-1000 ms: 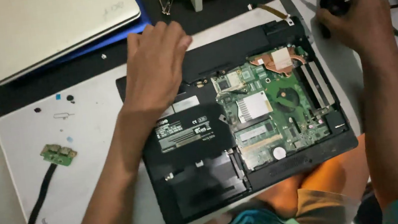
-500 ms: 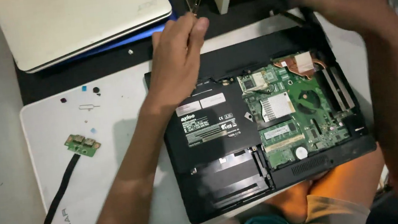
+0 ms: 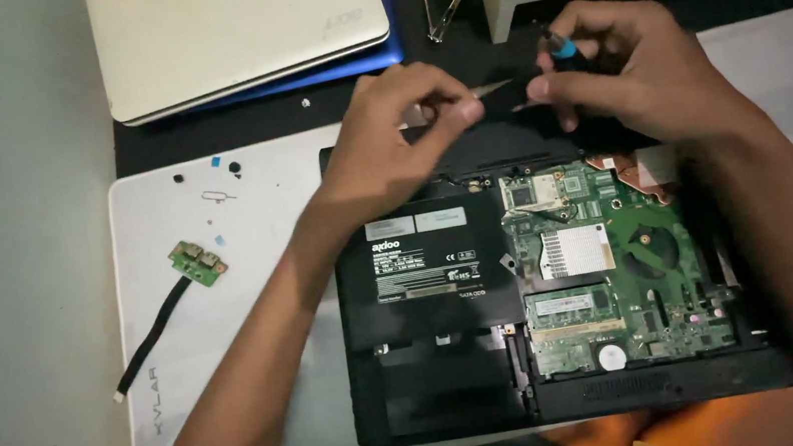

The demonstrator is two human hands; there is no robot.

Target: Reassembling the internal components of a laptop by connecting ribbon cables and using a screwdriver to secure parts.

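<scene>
Both hands raised over the far edge of the opened laptop on the bench — right hand with grip clamped on a blue-tipped screwdriver, left hand pinching its metal tip. Closed white laptop and tweezers just beyond; small green board with cable well left on the white mat — open room there.

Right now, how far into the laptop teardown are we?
Done: the laptop lies with its bottom cover off, green motherboard exposed; a small green board with a black cable and a few tiny parts lie on the white mat. In hand: the left hand and right hand meet over the rear edge, the right holding a blue-tipped tool. Left: motherboard and memory module remain seated.
</scene>
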